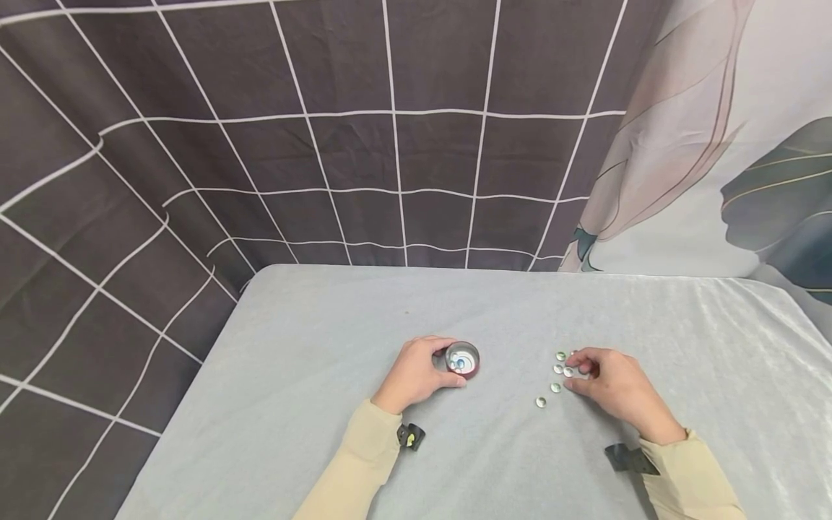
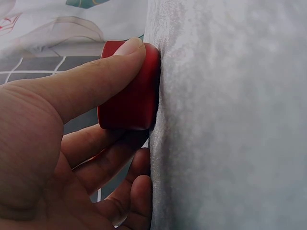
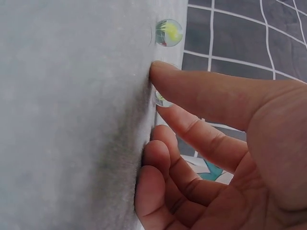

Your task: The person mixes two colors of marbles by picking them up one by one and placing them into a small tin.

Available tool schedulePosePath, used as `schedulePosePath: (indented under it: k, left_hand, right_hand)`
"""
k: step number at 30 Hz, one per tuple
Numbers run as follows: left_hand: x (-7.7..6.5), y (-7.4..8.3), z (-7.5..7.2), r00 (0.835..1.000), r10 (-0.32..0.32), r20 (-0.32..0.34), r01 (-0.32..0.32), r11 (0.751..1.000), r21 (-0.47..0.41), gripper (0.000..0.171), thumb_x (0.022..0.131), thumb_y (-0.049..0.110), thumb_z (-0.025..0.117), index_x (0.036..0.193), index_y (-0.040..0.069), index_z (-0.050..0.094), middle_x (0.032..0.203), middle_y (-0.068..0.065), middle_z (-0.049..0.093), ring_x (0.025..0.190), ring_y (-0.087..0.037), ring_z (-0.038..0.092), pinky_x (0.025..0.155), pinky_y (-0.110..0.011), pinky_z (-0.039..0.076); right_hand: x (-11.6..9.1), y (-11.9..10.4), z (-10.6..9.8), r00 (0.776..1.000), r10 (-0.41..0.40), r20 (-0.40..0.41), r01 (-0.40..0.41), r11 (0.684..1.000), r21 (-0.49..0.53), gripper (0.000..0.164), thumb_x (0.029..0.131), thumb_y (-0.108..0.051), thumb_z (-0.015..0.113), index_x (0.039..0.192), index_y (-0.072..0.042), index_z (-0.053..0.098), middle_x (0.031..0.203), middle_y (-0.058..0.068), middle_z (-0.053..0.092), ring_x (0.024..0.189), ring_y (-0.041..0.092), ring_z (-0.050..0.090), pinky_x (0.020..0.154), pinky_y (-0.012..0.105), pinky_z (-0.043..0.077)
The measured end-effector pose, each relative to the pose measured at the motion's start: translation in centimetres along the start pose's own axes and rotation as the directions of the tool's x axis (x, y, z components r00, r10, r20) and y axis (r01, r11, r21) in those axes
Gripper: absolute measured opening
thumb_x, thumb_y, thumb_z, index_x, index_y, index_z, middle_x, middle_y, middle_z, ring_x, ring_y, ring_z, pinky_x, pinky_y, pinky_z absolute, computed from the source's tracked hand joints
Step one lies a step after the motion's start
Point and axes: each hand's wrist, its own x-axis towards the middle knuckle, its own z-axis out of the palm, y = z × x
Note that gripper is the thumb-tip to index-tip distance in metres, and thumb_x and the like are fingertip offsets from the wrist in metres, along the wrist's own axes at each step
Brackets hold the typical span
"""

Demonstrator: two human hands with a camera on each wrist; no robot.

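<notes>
My left hand holds a small round red cup standing on the cloth, thumb on the near side and fingers around the far side. Inside the cup, seen from above, lie a few glassy marbles with a bluish tint. Over on the right, my right hand reaches down to the cloth, thumb and index finger apart around a clear marble. That marble shows in the gap between the two fingertips in the right wrist view. The other fingers of that hand curl against the cloth.
Several clear marbles with green inside, among them one at the front and one at the back, lie loose left of my right hand. A pale grey cloth covers the table. Dark gridded curtain hangs behind and at left.
</notes>
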Motion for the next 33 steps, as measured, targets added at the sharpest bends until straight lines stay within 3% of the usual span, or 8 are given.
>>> schedulePosePath:
  k: [33]
  left_hand:
    - [0.00, 0.14, -0.03, 1.000, -0.017, 0.010, 0.017, 0.999, -0.029, 0.058, 0.073, 0.024, 0.092, 0.126, 0.011, 0.071, 0.126, -0.005, 0.069, 0.124, -0.025, 0.059, 0.109, -0.040, 0.044]
  right_hand:
    - [0.15, 0.35, -0.12, 0.999, 0.042, 0.016, -0.042, 0.999, 0.015, 0.017, 0.080, -0.018, 0.082, 0.094, -0.010, 0.076, 0.080, -0.005, 0.061, 0.073, 0.013, 0.051, 0.063, 0.030, 0.042]
